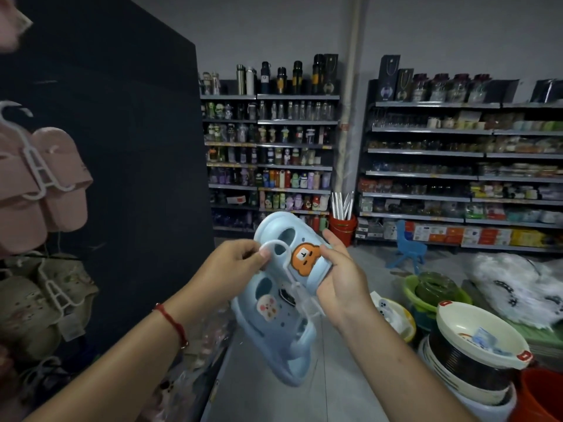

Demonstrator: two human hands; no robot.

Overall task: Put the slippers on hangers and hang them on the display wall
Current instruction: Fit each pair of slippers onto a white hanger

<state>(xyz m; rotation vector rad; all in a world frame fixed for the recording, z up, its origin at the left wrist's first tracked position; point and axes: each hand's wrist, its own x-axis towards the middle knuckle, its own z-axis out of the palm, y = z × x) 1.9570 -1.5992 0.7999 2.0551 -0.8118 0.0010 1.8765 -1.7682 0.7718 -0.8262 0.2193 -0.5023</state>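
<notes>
Two pale blue slippers (292, 269), smooth moulded foam with oval holes and cartoon charms, held at centre frame on a clear hanger (300, 292). Left hand (234, 263) pinching the hanger's hook; right hand (338, 278) clasping the upper slipper. Pink slippers (58, 184) hung at left. Stacked bowls (475, 345) lower right, holding blue packets.

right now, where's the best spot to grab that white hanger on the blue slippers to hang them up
Probably by the white hanger's hook loop at the top, where the left hand already pinches it. The loop stands clear above the blue slippers, reachable from the left, while the lower part is threaded between the pair. The right hand steadies the upper slipper from the right.
</notes>
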